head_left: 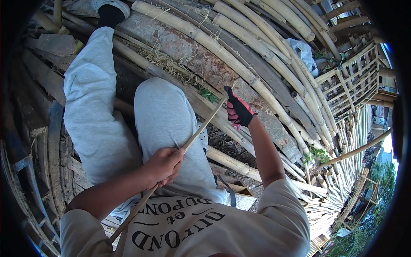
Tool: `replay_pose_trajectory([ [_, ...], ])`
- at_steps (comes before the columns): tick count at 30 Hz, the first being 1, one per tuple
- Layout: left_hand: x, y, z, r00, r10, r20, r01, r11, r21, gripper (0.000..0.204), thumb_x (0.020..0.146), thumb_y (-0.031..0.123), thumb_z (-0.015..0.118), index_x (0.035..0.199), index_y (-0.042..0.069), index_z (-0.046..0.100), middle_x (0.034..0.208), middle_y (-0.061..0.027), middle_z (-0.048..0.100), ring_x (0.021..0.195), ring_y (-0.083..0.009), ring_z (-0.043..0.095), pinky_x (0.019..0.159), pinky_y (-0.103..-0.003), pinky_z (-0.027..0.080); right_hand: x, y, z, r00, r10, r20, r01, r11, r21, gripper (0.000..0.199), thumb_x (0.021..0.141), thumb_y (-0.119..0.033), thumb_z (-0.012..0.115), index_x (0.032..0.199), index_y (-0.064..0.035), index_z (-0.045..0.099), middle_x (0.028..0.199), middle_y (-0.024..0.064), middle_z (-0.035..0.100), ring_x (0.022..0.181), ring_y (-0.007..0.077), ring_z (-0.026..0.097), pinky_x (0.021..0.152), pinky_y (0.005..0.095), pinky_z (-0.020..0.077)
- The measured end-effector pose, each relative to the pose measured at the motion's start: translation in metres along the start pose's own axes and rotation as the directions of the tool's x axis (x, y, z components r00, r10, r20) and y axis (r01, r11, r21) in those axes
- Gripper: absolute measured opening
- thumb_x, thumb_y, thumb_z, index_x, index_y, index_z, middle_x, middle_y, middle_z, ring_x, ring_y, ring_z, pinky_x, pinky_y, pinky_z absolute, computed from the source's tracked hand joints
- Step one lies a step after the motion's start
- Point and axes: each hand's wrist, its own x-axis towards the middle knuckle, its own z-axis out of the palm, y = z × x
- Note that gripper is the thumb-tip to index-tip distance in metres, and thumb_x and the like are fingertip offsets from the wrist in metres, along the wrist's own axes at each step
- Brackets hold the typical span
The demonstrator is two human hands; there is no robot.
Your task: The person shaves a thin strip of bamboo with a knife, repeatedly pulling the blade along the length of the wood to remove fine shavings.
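A long, thin bamboo strip [205,123] runs slantwise over my lap, from beside my shirt at the lower left up to the right. My bare left hand [165,166] is closed round it near its middle, above my bent knee. On my right hand [239,109] is a black and pinkish-red work glove. Its fingers are curled and the thumb points up, with the strip's far end between thumb and fingers. Whether the glove also holds a tool is hidden.
Thick bamboo poles [252,79] lie side by side ahead and to the right, along a rough concrete ledge [188,51]. A slatted bamboo frame [349,85] stands at the far right. Old timber boards [53,141] are stacked on the left. Dry shavings [171,62] litter the ground.
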Motion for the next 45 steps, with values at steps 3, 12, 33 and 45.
replay_pose_trajectory([
  [3, 0.002, 0.001, 0.0, 1.0, 0.023, 0.004, -0.023, 0.998, -0.054, 0.035, 0.113, 0.035, 0.039, 0.092, 0.008, 0.047, 0.052, 0.0028, 0.039, 0.035, -0.0067, 0.036, 0.031, -0.024, 0.031, 0.014, -0.012, -0.007, 0.985, 0.06, -0.161, -0.086, 0.984, -0.157, 0.062, 0.101, -0.074, 0.039, 0.069, -0.0202, 0.042, 0.055, -0.0074, 0.037, 0.041, 0.0087, 0.032, 0.038, 0.0283, 0.0227],
  [12, 0.0, 0.003, 0.006, 1.0, 0.01, -0.01, -0.01, 1.0, -0.002, 0.034, 0.112, 0.037, 0.038, 0.093, 0.011, 0.047, 0.053, 0.0046, 0.036, 0.035, -0.0061, 0.033, 0.032, -0.024, 0.029, 0.046, -0.008, -0.017, 0.803, -0.187, -0.566, -0.116, 0.883, -0.456, 0.086, 0.096, -0.083, 0.028, 0.067, -0.0051, 0.051, 0.057, 0.0071, 0.053, 0.043, 0.0221, 0.049, 0.044, 0.039, 0.0394],
  [33, -0.001, 0.007, 0.008, 0.999, -0.004, -0.038, 0.005, 1.0, 0.029, 0.035, 0.113, 0.035, 0.038, 0.092, 0.008, 0.047, 0.053, 0.0025, 0.04, 0.035, -0.0068, 0.036, 0.033, -0.025, 0.032, 0.051, -0.011, -0.02, 0.884, -0.011, -0.468, -0.07, 0.985, -0.155, 0.071, 0.101, -0.075, 0.027, 0.07, -0.0137, 0.047, 0.055, 0.0042, 0.048, 0.041, 0.0198, 0.042, 0.041, 0.0371, 0.0336],
  [45, -0.002, 0.005, 0.009, 0.999, 0.037, -0.03, -0.036, 0.999, 0.041, 0.034, 0.113, 0.034, 0.038, 0.091, 0.009, 0.046, 0.054, 0.0019, 0.04, 0.035, -0.0074, 0.035, 0.033, -0.025, 0.032, 0.059, -0.007, -0.009, 0.845, -0.114, -0.522, -0.153, 0.885, -0.441, 0.062, 0.103, -0.067, 0.028, 0.091, -0.0098, 0.048, 0.062, 0.0082, 0.051, 0.048, 0.0236, 0.049, 0.05, 0.0395, 0.0397],
])
